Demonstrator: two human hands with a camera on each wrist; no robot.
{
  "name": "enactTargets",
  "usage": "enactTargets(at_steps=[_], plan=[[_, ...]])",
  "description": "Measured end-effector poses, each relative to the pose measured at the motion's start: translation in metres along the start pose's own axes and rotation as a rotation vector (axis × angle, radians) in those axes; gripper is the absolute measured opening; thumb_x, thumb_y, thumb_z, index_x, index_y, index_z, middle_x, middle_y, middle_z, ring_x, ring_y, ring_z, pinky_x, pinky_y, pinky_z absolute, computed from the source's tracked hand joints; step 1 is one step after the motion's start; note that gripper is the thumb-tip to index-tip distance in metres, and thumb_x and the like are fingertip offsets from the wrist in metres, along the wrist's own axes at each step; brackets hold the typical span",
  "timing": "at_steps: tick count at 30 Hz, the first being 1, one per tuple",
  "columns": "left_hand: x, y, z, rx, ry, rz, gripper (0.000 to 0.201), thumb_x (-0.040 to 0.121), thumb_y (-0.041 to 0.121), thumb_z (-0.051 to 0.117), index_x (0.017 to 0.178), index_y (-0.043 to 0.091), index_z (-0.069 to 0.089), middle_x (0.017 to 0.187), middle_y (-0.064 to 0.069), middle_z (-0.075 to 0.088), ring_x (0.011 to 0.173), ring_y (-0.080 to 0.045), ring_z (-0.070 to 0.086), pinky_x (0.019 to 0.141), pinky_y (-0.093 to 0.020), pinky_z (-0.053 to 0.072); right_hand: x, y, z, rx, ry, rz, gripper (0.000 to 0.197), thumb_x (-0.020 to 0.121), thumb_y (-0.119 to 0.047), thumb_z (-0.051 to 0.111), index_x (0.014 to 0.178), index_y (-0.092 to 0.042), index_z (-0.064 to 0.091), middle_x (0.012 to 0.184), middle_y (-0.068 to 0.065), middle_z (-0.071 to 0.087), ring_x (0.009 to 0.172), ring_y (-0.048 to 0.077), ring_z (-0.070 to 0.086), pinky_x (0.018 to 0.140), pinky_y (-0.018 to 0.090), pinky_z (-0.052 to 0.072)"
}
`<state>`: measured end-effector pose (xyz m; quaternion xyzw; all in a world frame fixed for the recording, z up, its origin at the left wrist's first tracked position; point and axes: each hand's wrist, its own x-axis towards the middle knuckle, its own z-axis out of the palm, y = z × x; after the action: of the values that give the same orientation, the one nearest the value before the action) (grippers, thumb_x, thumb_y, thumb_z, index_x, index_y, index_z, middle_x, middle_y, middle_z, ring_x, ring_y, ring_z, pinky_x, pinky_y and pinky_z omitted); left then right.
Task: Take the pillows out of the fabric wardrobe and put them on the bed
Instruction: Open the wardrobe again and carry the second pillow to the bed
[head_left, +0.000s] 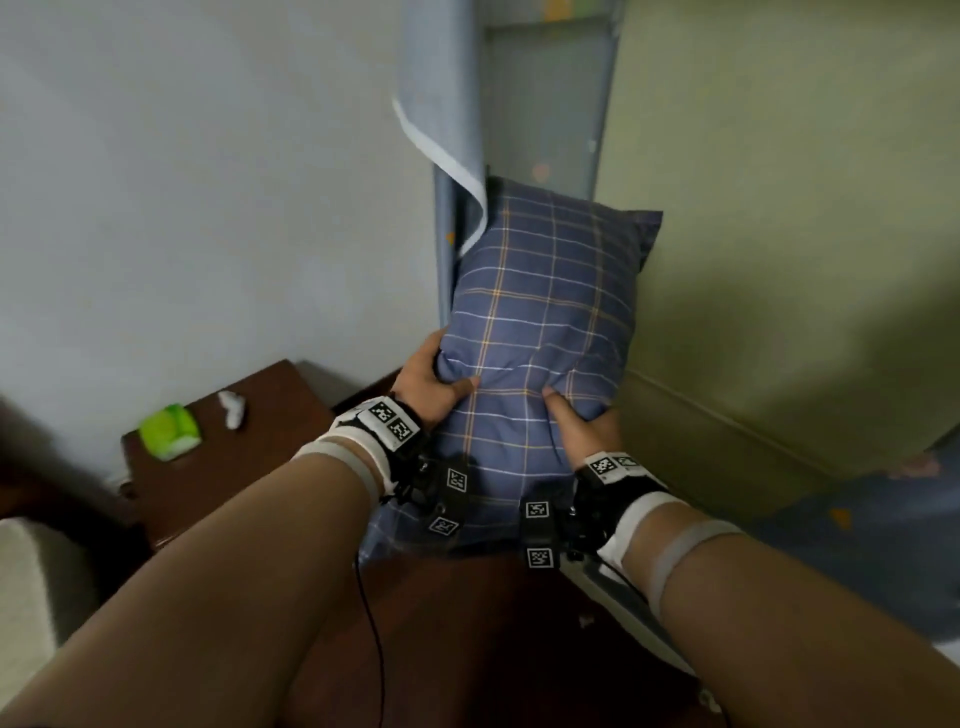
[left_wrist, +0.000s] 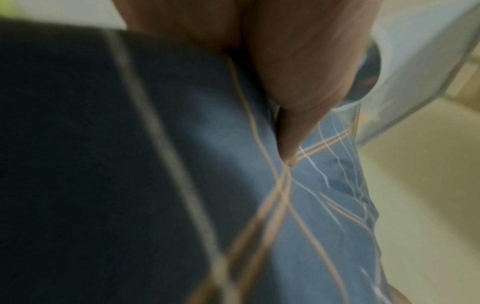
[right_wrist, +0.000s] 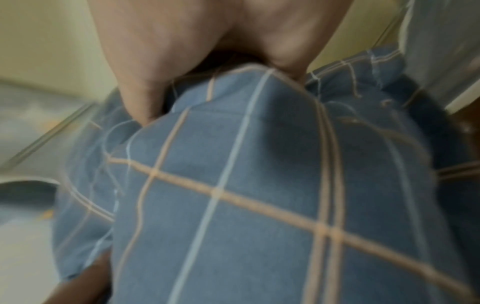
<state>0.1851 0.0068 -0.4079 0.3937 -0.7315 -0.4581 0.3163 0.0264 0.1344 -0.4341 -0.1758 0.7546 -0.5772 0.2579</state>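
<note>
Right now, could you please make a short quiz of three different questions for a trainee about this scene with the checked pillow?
1. True or false: only the left hand grips the blue checked fabric pillow.
2. Which thing lies on the dark brown wooden bedside table? A) a green packet B) a red cup C) a black phone
3. Fill in: the pillow's far end is at the opening of the grey-blue fabric ____.

Key:
1. False; the right hand grips it too, thumb on top.
2. A, the bright green soft packet.
3. wardrobe
</note>
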Motion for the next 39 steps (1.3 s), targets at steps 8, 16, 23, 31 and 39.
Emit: enactTargets(at_steps=[8,16,23,31,39], plan=[[-0.041,-0.003,-0.211,0.204,0.251,0.113,0.062,0.077,0.015,0.072,0.135,0.026,0.050,0.106,-0.005,0.067,0.094,-0.020,0.064,0.090,-0.029,0.050,-0.109,-0.039,0.178,0.211,-0.297,0.011,0.085,0.064,-0.045,0.084,0.134,-0.009,0.052,0.137,0.005,0.059,0.125,0.024,0.057,0.108,0.034,0.040],[-0.140,-0.059,-0.406,0.308,0.596,-0.038,0.044,0.083,0.007,0.069,0.125,0.015,0.060,0.117,-0.002,0.068,0.107,-0.012,0.060,0.094,-0.023,0.044,-0.217,-0.063,0.351,0.111,-0.649,-0.179,0.053,0.071,-0.040,0.083,0.114,-0.015,0.064,0.116,-0.001,0.069,0.111,0.021,0.065,0.102,0.039,0.049],[-0.227,-0.142,-0.505,0.182,0.868,-0.255,0.026,0.086,0.011,0.068,0.110,0.020,0.065,0.109,-0.001,0.070,0.106,-0.023,0.066,0.099,-0.042,0.051,-0.278,-0.068,0.497,-0.120,-0.959,-0.348,0.054,0.072,-0.047,0.080,0.115,-0.018,0.066,0.116,-0.001,0.069,0.109,0.020,0.063,0.101,0.036,0.048],[-0.255,-0.224,-0.581,-0.078,1.152,-0.427,0.052,0.072,0.032,0.081,0.120,0.020,0.062,0.121,-0.005,0.070,0.111,-0.025,0.066,0.101,-0.048,0.051,-0.321,-0.062,0.664,-0.263,-1.332,-0.445,0.049,0.084,-0.026,0.073,0.127,-0.004,0.061,0.127,0.012,0.066,0.119,0.029,0.061,0.100,0.031,0.044],[-0.273,-0.308,-0.602,-0.350,1.430,-0.732,0.087,0.048,0.050,0.094,0.124,0.029,0.058,0.120,-0.001,0.072,0.109,-0.024,0.069,0.097,-0.051,0.053,-0.362,-0.027,0.811,-0.685,-1.631,-0.640,0.082,0.061,-0.073,0.061,0.124,-0.022,0.055,0.125,0.007,0.067,0.115,0.035,0.062,0.103,0.048,0.047]])
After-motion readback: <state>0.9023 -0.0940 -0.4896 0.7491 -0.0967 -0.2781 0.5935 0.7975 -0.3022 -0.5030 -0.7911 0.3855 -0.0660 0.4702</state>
